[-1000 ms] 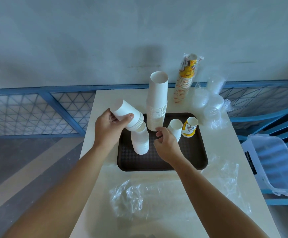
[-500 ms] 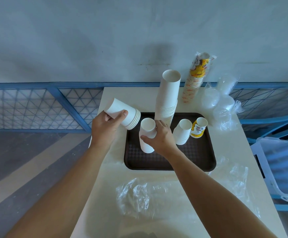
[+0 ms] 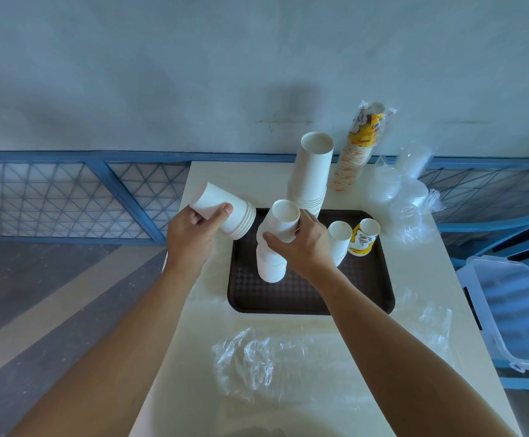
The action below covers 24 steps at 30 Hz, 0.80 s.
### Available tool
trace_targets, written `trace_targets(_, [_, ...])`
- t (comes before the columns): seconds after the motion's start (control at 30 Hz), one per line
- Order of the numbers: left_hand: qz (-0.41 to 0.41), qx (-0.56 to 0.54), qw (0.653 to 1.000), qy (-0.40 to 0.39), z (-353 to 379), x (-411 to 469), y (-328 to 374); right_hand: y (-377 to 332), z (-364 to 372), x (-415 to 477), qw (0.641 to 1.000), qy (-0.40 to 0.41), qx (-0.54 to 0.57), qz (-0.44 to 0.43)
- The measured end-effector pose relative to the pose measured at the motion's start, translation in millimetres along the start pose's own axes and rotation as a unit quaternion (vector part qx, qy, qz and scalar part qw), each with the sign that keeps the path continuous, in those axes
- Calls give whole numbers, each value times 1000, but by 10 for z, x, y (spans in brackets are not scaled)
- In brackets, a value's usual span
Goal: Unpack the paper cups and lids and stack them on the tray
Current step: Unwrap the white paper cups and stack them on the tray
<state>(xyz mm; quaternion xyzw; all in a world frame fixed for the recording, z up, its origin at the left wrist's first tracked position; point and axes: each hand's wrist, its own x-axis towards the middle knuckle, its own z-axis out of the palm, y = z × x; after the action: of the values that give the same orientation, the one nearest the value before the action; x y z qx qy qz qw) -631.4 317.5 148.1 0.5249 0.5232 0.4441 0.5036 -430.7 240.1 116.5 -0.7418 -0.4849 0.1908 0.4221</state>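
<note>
A dark brown tray (image 3: pixel 307 298) lies on the pale table. My left hand (image 3: pixel 190 241) grips a short nest of white paper cups (image 3: pixel 225 209), held on its side above the tray's left edge. My right hand (image 3: pixel 301 244) grips the top cup (image 3: pixel 283 219) of a leaning white stack (image 3: pixel 269 263) standing on the tray. A tall white stack (image 3: pixel 312 175) stands at the tray's back edge. A small white stack (image 3: pixel 339 239) and a yellow printed cup (image 3: pixel 364 238) stand at the back right.
A wrapped sleeve of printed cups (image 3: pixel 359 146) leans by the wall. Clear lids in plastic (image 3: pixel 402 197) lie right of the tray. Crumpled empty wrap (image 3: pixel 276 364) covers the near table. A clear plastic bin (image 3: pixel 515 310) sits on a blue chair at right.
My right hand left the small stack and took hold of the leaning stack's top cup, lifting it a little. My left hand drew its nested cups off to the left.
</note>
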Motion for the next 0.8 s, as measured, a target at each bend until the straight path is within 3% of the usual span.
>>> trace_targets(0.23, [-9, -25, 1000, 6, 22, 20, 43, 9, -172, 61, 991, 19, 92, 95])
trace_targets(0.4, [-8, -28, 1000, 8, 83, 10, 88, 100, -297, 65, 965, 52, 199, 164])
trace_targets(0.8, [53, 48, 996, -62, 781, -171, 245, 460, -919, -110, 898, 129, 367, 204])
